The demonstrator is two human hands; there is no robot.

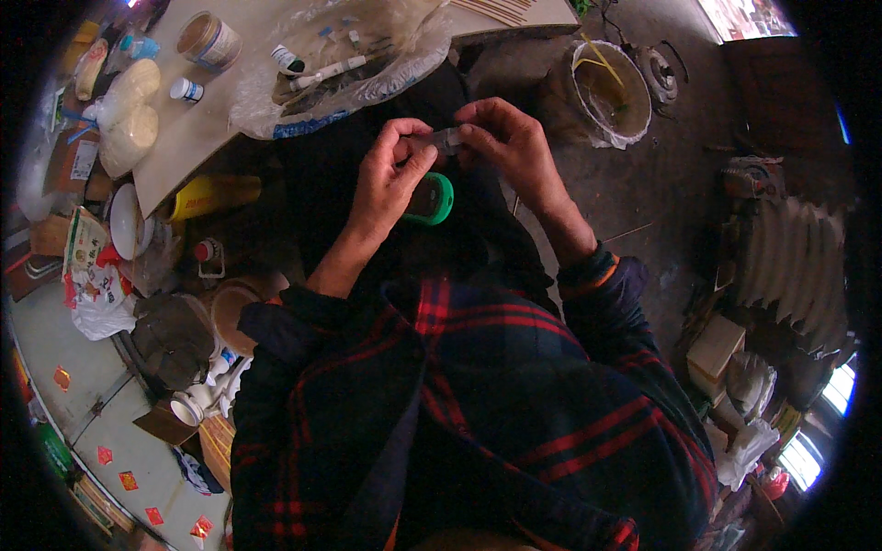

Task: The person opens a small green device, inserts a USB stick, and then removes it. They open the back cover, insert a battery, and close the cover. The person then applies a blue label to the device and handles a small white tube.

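Above my lap, my left hand (390, 174) and my right hand (510, 147) come close together. Between their thumbs and fingertips they pinch a small, pale, see-through piece (447, 140), perhaps plastic film or a little bag; its exact kind is too small to make out. Just under my left hand, a dark rounded thing with a bright green rim (441, 199) lies on my dark trousers, partly covered by that hand. Beyond my hands, a crumpled clear plastic bag (386, 87) lies spread on the table edge, with white tubes and a small bottle in it.
A pale table (175, 147) carries a brown-filled tub (209, 41) and a small white bottle (186, 90). A yellow cylinder (216, 196) lies below it. Right of me are a lined bucket (602, 92), a metal kettle (661, 73) and corrugated sheets (795, 262).
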